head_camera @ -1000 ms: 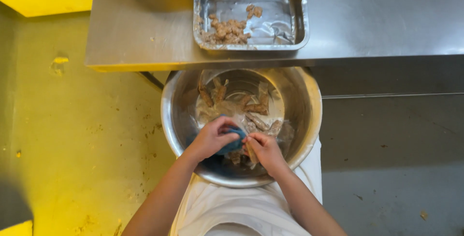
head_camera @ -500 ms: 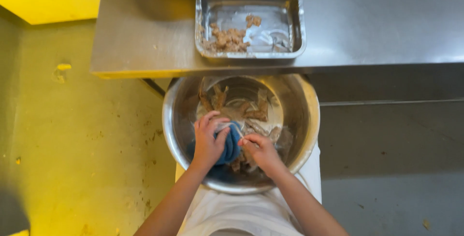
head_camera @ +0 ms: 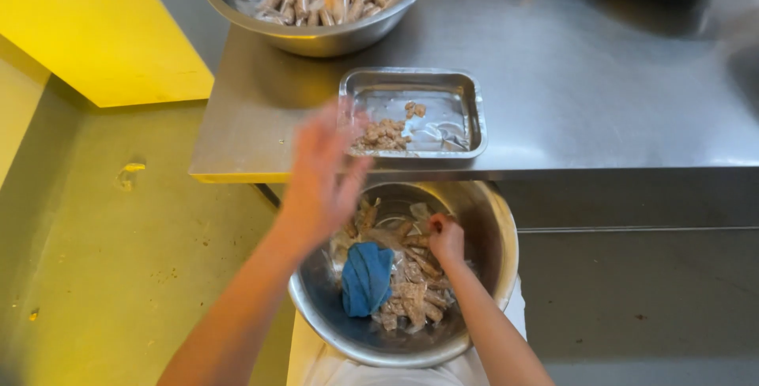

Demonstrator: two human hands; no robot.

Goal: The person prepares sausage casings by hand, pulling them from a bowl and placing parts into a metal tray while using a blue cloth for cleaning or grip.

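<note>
Your left hand (head_camera: 320, 176) is raised and blurred, fingers loosely spread, holding nothing, hovering near the shallow rectangular steel tray (head_camera: 411, 113) at the edge of the steel table (head_camera: 601, 78). Your right hand (head_camera: 445, 240) is down in the large round steel bowl (head_camera: 494, 228) on your lap, fingers curled onto the brown stick-like pieces (head_camera: 411, 295); exact pinch I cannot tell. Blue cloth (head_camera: 366, 277) lies among them. Risks: a fast swing could clip the tray off the edge; the lap bowl could tip; the cloth could snag pieces.
</note>
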